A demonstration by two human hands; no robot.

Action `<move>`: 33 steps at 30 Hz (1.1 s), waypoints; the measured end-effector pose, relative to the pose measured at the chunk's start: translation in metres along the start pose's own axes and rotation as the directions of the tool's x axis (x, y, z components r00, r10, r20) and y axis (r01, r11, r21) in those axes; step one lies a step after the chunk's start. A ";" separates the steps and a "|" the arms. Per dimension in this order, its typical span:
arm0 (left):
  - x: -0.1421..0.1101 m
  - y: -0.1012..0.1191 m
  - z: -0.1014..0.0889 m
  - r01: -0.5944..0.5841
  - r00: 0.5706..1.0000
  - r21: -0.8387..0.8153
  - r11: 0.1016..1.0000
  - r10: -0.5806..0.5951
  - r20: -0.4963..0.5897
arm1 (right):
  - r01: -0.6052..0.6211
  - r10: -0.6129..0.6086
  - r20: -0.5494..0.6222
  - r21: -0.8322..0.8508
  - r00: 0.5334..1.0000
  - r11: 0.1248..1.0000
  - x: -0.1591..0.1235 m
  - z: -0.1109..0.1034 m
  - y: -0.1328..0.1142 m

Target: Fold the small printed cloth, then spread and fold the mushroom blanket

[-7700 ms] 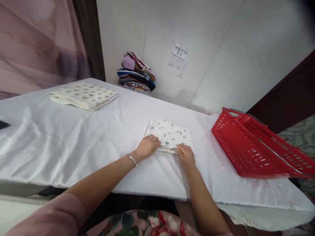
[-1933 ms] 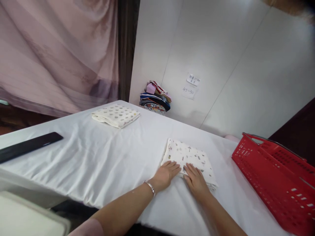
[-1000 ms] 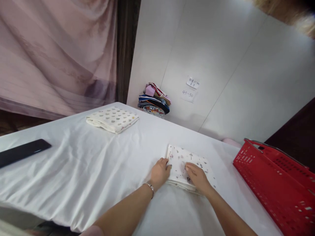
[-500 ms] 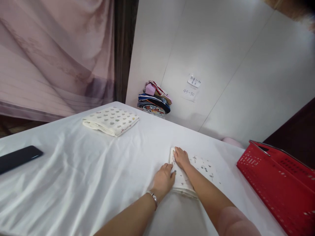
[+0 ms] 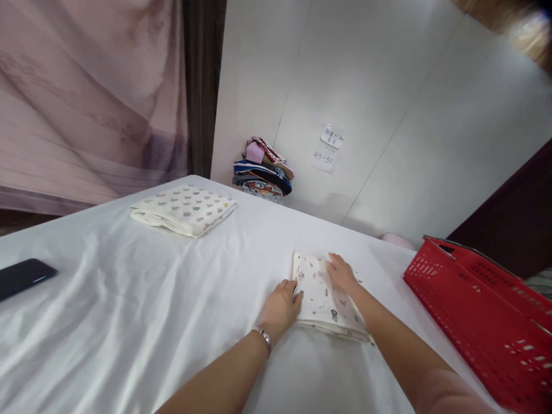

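Observation:
In front of me lies a folded white cloth (image 5: 317, 302) with small grey and dark printed figures, flat on the white-covered table. My left hand (image 5: 279, 306), with a bracelet at its wrist, rests against the cloth's left edge; its thumb is apart from its fingers, near the edge. Across the upper right part of the cloth lies my right hand (image 5: 343, 275), fingers stretched out flat on the fabric. My right forearm hides some of the cloth's right side. A second folded white cloth (image 5: 185, 208) with grey prints sits farther off on the left.
A red basket (image 5: 470, 310) stands at the right. At the far left is a black phone-like slab (image 5: 26, 278). Stacked folded clothes (image 5: 264, 171) are beyond the table's far edge, by a wall with handwritten papers (image 5: 328, 146). A pink curtain (image 5: 86, 103) hangs at left.
My right hand has slid rightward from the cloth's left edge across its top, and more of the print shows. My left hand stays by the left edge. The view has shifted slightly.

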State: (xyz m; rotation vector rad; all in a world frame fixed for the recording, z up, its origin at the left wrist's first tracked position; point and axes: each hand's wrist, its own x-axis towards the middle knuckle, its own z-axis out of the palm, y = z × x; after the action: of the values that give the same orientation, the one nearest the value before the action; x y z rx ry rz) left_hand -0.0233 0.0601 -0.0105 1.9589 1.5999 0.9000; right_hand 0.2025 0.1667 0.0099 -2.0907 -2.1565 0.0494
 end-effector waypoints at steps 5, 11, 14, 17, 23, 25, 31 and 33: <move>0.001 0.002 -0.001 0.018 1.000 0.000 1.000 -0.018 0.008 | -0.248 0.248 0.030 0.012 0.968 0.969 -0.038 -0.004 0.080; 0.003 0.002 -0.003 0.036 0.999 -0.004 0.999 -0.035 0.018 | -0.364 0.371 0.012 0.217 0.929 0.906 -0.065 0.006 0.112; 0.003 0.001 -0.003 0.036 0.999 -0.011 0.999 -0.036 0.021 | -0.422 0.428 0.050 0.301 0.903 0.855 -0.062 0.003 0.112; 0.003 0.001 -0.004 0.035 0.999 -0.026 0.999 -0.034 0.020 | -0.467 0.465 0.096 0.343 0.880 0.815 -0.056 -0.002 0.112; 0.000 0.003 -0.006 0.067 0.996 -0.115 0.991 -0.059 0.071 | -0.360 0.405 -0.058 0.360 0.912 0.861 -0.045 0.000 0.121; 0.000 0.004 -0.006 0.080 0.992 -0.129 0.988 -0.066 0.110 | -0.363 0.398 -0.059 0.307 0.915 0.880 -0.042 0.004 0.125; -0.001 0.005 -0.007 0.028 0.994 -0.141 0.990 -0.013 0.108 | -0.366 0.369 -0.002 0.120 0.929 0.923 -0.040 0.002 0.127; -0.001 0.005 -0.006 0.030 0.995 -0.135 0.990 -0.016 0.103 | -0.313 0.315 -0.040 0.056 0.948 0.948 -0.042 -0.004 0.117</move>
State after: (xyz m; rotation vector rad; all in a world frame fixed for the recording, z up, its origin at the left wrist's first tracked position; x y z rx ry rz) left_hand -0.0245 0.0580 -0.0031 1.8578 1.4611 0.8623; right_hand 0.3204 0.1287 -0.0032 -2.3590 -1.7563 0.0815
